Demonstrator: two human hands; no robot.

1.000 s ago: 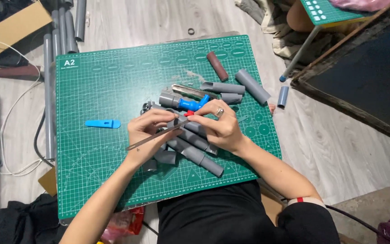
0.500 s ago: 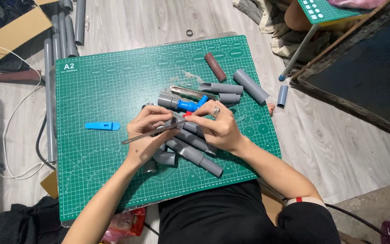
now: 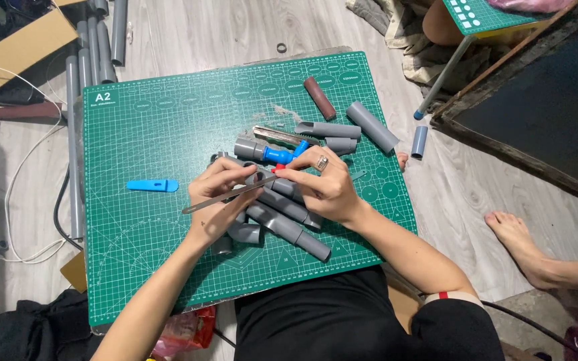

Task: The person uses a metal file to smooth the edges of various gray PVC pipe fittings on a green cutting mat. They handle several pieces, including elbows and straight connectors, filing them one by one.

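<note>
My left hand point(image 3: 221, 204) grips a thin flat metal strip point(image 3: 202, 204) that sticks out to the left over the green cutting mat point(image 3: 142, 134). My right hand point(image 3: 324, 185), with a ring on one finger, pinches the strip's right end near a small red piece. Both hands hover over a cluster of grey plastic pipe pieces point(image 3: 289, 230). Just beyond the hands lies a grey pipe fitting with a blue valve handle point(image 3: 277, 155).
A blue plastic piece point(image 3: 152, 185) lies on the mat's left. More grey pipe sections point(image 3: 372, 126), a brown cylinder point(image 3: 319, 97) and a utility knife point(image 3: 277, 136) lie at the far right. Long grey pipes point(image 3: 72, 120) run along the mat's left edge. Another person's bare foot point(image 3: 520, 241) rests at right.
The metal strip has shifted a little in my hands, its free end pointing further left and lower. My hands stay over the pipe cluster.
</note>
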